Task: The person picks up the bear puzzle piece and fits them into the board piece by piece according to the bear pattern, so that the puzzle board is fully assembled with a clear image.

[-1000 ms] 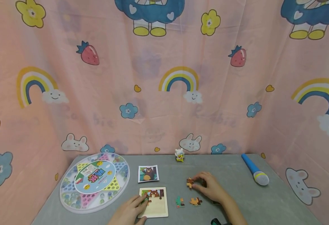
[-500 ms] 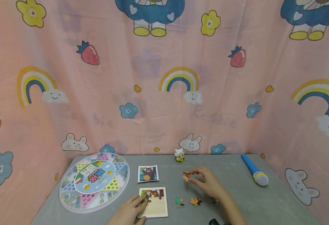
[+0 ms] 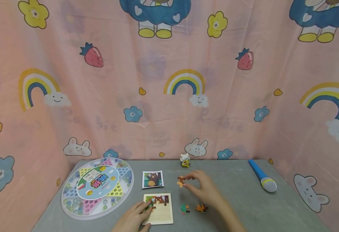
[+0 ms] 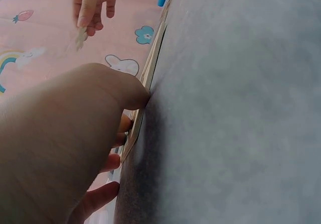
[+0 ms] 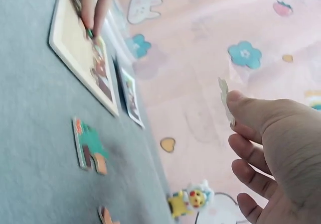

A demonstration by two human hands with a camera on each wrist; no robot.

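My right hand [image 3: 202, 188] pinches a brown-and-orange jigsaw piece [image 3: 181, 181] between thumb and index finger, raised above the table beyond the puzzle tray. In the right wrist view that piece [image 5: 225, 99] appears edge-on, the other fingers loosely bent. My left hand [image 3: 133, 216] rests on the left side of the pale square puzzle tray [image 3: 163, 217], its thumb against the near edge and its fingertips over pieces. Joined bear pieces [image 3: 159, 199] fill the tray's top row, and part of the left side is hidden by my fingers.
A green jigsaw piece [image 3: 185, 209] and an orange-brown one [image 3: 201, 208] lie right of the tray. Behind it is a bear picture card [image 3: 152, 179]. A round board game [image 3: 86, 206] stands left, a small figurine [image 3: 185, 160] at the back, a blue microphone [image 3: 257, 170] right.
My right hand has lifted the jigsaw piece and carried it leftward, toward the picture card. My left hand has stayed on the tray.
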